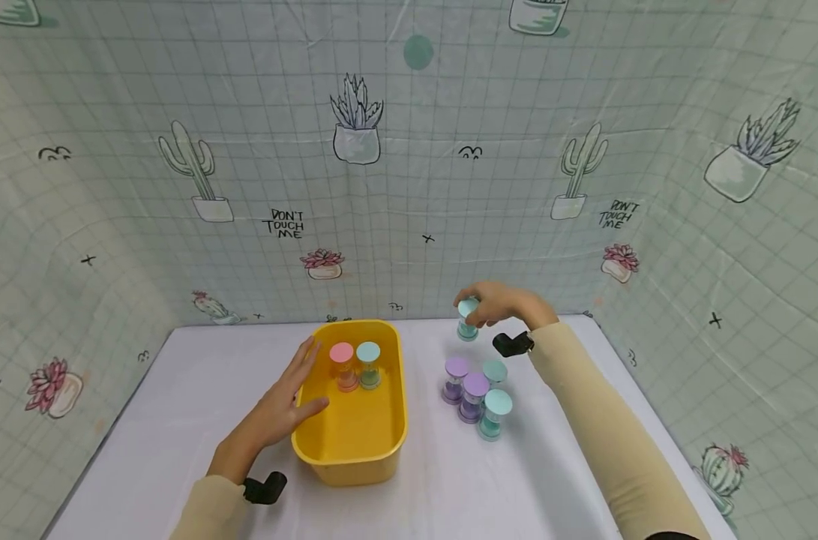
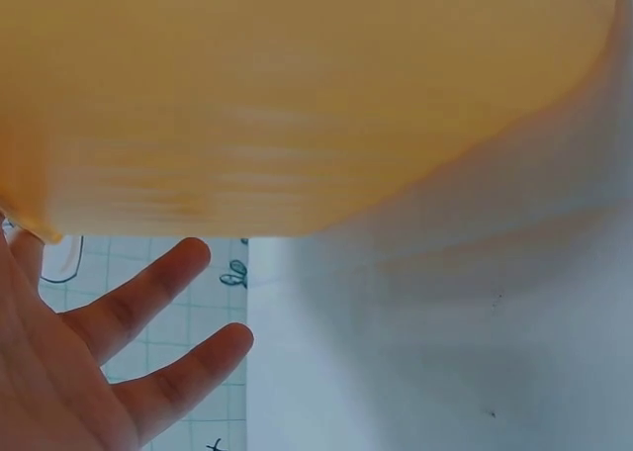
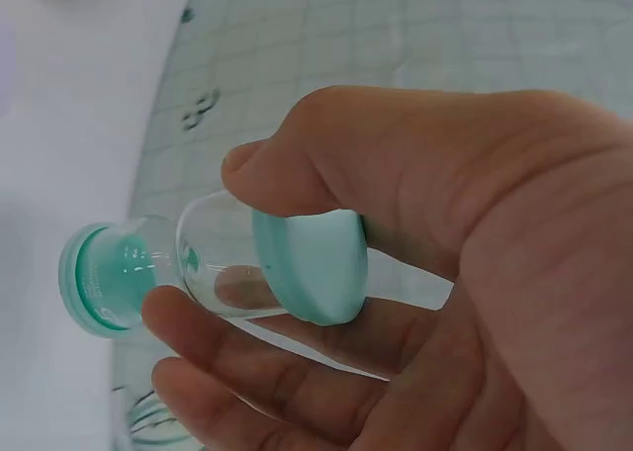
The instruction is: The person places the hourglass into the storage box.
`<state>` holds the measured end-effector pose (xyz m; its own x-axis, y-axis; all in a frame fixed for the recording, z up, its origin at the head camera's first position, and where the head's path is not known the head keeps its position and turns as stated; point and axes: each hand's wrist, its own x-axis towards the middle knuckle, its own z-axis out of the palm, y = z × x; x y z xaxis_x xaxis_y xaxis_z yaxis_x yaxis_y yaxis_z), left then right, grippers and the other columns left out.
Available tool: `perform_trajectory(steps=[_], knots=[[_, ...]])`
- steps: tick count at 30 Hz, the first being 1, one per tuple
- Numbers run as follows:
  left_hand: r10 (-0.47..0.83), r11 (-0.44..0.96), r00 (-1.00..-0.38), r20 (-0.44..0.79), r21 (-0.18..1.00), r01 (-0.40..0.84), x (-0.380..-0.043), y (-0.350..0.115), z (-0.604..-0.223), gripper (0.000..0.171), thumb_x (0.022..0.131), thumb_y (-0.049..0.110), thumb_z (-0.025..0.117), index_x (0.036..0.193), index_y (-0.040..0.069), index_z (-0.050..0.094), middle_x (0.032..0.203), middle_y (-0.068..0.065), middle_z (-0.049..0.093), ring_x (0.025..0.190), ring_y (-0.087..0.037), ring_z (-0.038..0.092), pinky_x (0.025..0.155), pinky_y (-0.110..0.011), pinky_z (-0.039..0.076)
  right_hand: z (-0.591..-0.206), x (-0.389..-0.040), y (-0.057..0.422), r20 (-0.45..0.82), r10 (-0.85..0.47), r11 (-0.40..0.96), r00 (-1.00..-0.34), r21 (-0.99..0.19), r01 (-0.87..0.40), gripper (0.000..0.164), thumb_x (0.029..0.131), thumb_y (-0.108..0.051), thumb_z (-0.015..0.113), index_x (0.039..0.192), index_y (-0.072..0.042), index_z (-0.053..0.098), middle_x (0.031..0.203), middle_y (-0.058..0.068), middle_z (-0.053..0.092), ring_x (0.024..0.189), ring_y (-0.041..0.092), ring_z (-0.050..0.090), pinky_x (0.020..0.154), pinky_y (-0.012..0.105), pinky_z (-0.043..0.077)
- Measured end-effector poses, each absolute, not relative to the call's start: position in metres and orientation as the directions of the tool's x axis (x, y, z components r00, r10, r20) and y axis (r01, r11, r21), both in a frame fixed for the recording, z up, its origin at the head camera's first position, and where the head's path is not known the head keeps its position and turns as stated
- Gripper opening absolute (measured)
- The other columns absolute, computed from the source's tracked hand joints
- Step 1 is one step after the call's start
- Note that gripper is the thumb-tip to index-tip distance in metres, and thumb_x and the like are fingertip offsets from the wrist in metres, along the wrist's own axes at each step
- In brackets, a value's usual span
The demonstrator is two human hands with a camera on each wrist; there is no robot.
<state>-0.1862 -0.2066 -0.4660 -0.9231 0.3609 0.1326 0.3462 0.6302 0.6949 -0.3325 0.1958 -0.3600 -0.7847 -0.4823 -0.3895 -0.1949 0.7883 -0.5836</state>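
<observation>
My right hand (image 1: 498, 302) grips a teal-capped sand timer (image 1: 467, 331) by its upper end, near the table's back edge. In the right wrist view, thumb and fingers wrap the glass of this sand timer (image 3: 104, 278), and teal sand lies in the far end. My left hand (image 1: 282, 409) rests along the left rim of a yellow bin (image 1: 355, 463), fingers spread and fairly straight. Inside the bin stand a pink sand timer (image 1: 343, 366) and a blue-capped sand timer with green sand (image 1: 369, 365). The left wrist view shows the bin's outer wall (image 2: 297, 105) above the fingers.
Right of the bin, several sand timers stand close together: two purple ones (image 1: 456, 379) (image 1: 474, 397), a green-capped one (image 1: 495, 373) and a teal one (image 1: 495, 415). A white table (image 1: 199, 390) lies beneath, with a printed cloth backdrop (image 1: 409, 187) behind and at both sides.
</observation>
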Motion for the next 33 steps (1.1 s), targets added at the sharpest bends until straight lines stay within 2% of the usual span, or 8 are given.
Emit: perform_trajectory(steps=[4,7,11,15,20,24,30,33], knots=[[0.356,0.638,-0.925,0.134,0.689,0.345,-0.186,-0.207,-0.467,0.093,0.098,0.042,0.062,0.167,0.015,0.007,0.175,-0.014,0.002,0.158,-0.047,0.012,0.119,-0.073,0.018,-0.334,-0.33,0.176,-0.318,-0.526,0.769,-0.789,-0.574,-0.281,0.054,0.093,-0.011,0.065,0.145,-0.002,0.054,0.117,0.019,0.067,0.094,0.029,0.069,0.08,0.035,0.06],[0.347,0.652,-0.929,0.13,0.679,0.338,-0.185,-0.207,-0.468,0.092,0.097,0.045,0.062,0.167,0.016,0.01,0.175,-0.013,0.004,0.157,-0.047,0.015,0.117,-0.075,0.021,-0.318,-0.322,0.157,-0.27,-0.568,0.741,-0.777,-0.579,-0.341,0.053,0.091,-0.014,0.066,0.143,-0.006,0.058,0.115,0.016,0.067,0.091,0.027,0.068,0.077,0.032,0.059],[0.336,0.668,-0.933,0.126,0.667,0.33,-0.183,-0.208,-0.468,0.09,0.096,0.047,0.062,0.166,0.016,0.016,0.175,-0.013,0.005,0.155,-0.05,0.019,0.114,-0.078,0.025,-0.304,-0.309,0.13,-0.252,-0.652,0.664,-0.715,-0.646,-0.378,0.051,0.091,-0.018,0.068,0.141,-0.012,0.06,0.113,0.014,0.07,0.094,0.029,0.069,0.083,0.032,0.061],[0.334,0.663,-0.935,0.121,0.675,0.324,-0.182,-0.207,-0.469,0.089,0.096,0.047,0.061,0.167,0.017,0.015,0.175,-0.012,0.003,0.156,-0.049,0.018,0.113,-0.079,0.024,-0.3,-0.298,0.102,-0.254,-0.729,0.602,-0.635,-0.679,-0.42,0.049,0.093,-0.022,0.07,0.14,-0.014,0.06,0.112,0.011,0.07,0.091,0.025,0.07,0.083,0.033,0.062],[0.328,0.667,-0.939,0.107,0.677,0.31,-0.183,-0.206,-0.468,0.09,0.096,0.05,0.06,0.167,0.021,0.012,0.175,-0.011,0.002,0.156,-0.049,0.019,0.112,-0.08,0.026,-0.309,-0.289,0.068,-0.263,-0.787,0.568,-0.558,-0.662,-0.489,0.047,0.094,-0.02,0.07,0.139,-0.012,0.062,0.115,0.008,0.067,0.088,0.02,0.069,0.08,0.032,0.062],[0.334,0.668,-0.938,0.095,0.678,0.307,-0.183,-0.206,-0.467,0.09,0.097,0.05,0.059,0.168,0.022,0.01,0.175,-0.011,0.0,0.155,-0.051,0.02,0.109,-0.082,0.028,-0.327,-0.284,0.046,-0.312,-0.798,0.562,-0.515,-0.693,-0.451,0.045,0.095,-0.016,0.07,0.138,-0.008,0.061,0.119,0.008,0.065,0.094,0.025,0.073,0.082,0.032,0.064],[0.344,0.675,-0.935,0.086,0.669,0.31,-0.183,-0.205,-0.464,0.09,0.098,0.048,0.059,0.168,0.022,0.009,0.175,-0.01,0.0,0.154,-0.051,0.022,0.107,-0.083,0.03,-0.356,-0.276,0.024,-0.371,-0.783,0.575,-0.499,-0.737,-0.355,0.051,0.093,-0.012,0.073,0.14,-0.007,0.057,0.119,0.008,0.063,0.099,0.035,0.074,0.084,0.036,0.064],[0.333,0.69,-0.939,0.081,0.658,0.302,-0.183,-0.205,-0.463,0.089,0.098,0.045,0.059,0.168,0.022,0.009,0.175,-0.008,0.001,0.153,-0.051,0.025,0.105,-0.083,0.033,-0.368,-0.273,0.016,-0.363,-0.784,0.572,-0.503,-0.737,-0.36,0.049,0.091,-0.011,0.075,0.136,-0.005,0.057,0.114,0.007,0.066,0.098,0.035,0.073,0.081,0.033,0.064]])
